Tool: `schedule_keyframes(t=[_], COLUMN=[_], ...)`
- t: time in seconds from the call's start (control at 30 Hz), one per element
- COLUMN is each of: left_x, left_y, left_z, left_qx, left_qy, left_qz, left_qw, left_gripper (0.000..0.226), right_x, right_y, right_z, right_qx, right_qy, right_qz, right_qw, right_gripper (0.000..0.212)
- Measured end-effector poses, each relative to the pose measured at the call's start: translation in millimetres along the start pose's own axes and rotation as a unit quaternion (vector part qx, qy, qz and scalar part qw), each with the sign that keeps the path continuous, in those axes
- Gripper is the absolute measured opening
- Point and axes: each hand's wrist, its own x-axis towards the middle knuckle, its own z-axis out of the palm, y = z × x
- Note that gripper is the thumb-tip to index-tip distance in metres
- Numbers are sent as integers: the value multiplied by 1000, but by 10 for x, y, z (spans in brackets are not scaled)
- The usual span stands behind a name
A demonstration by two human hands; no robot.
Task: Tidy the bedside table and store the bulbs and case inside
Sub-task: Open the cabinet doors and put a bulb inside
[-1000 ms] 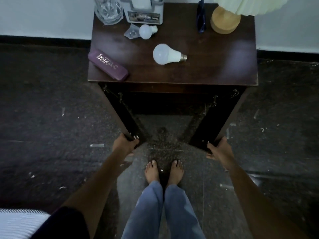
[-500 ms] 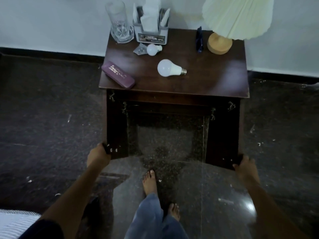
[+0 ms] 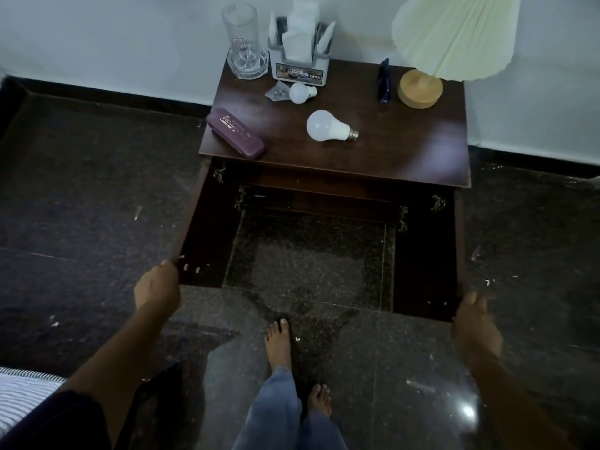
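A dark wooden bedside table (image 3: 406, 157) stands against the wall with both front doors swung wide. My left hand (image 3: 158, 287) grips the lower edge of the left door (image 3: 201, 235). My right hand (image 3: 472, 323) grips the lower corner of the right door (image 3: 425, 264). On the tabletop lie a purple case (image 3: 235, 133) at the front left, a large white bulb (image 3: 328, 126) in the middle and a small white bulb (image 3: 301, 92) behind it. The table's inside is dark and mostly hidden.
At the back of the tabletop stand a glass (image 3: 244, 47), a tissue holder (image 3: 300, 51), a dark blue object (image 3: 384, 81) and a lamp (image 3: 431, 60). A clear wrapper (image 3: 276, 92) lies by the small bulb. My bare feet (image 3: 281, 342) stand on the dark floor.
Both doors have swung further apart with my hands on them. I have stepped back, one foot behind the other, and the view has lifted to take in the wall.
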Motion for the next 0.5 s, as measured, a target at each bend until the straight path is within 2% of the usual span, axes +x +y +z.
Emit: schedule_keyframes(t=[0.1, 0.17, 0.23, 0.3, 0.37, 0.43, 0.5], left_x=[-27, -50, -87, -109, -103, -70, -20], left_y=[31, 112, 249, 480, 797, 1172, 1546], left_z=[-11, -13, -31, -107, -232, -373, -513], left_qx=[0, -24, -55, -67, -83, -141, -200], left_qy=[-5, -5, 36, 94, 138, 144, 129], left_qz=[1, -6, 28, 118, 206, 271, 315], left_qw=[1000, 1000, 997, 986, 965, 941, 919], left_gripper=[25, 53, 75, 75, 69, 64, 65], right_x=[10, 33, 97, 204, 324, 464, 617], right_y=[-27, -117, -267, -475, -730, -1010, -1314], right_z=[0, -50, -151, -278, -408, -529, -645], right_qx=[-20, 4, 52, 121, 197, 268, 339], right_qy=[5, 35, 71, 103, 132, 142, 116], right_qz=[-4, -12, -35, -68, -111, -144, -153], right_qw=[1000, 999, 996, 985, 965, 942, 921], right_gripper=[53, 53, 61, 64, 59, 53, 49])
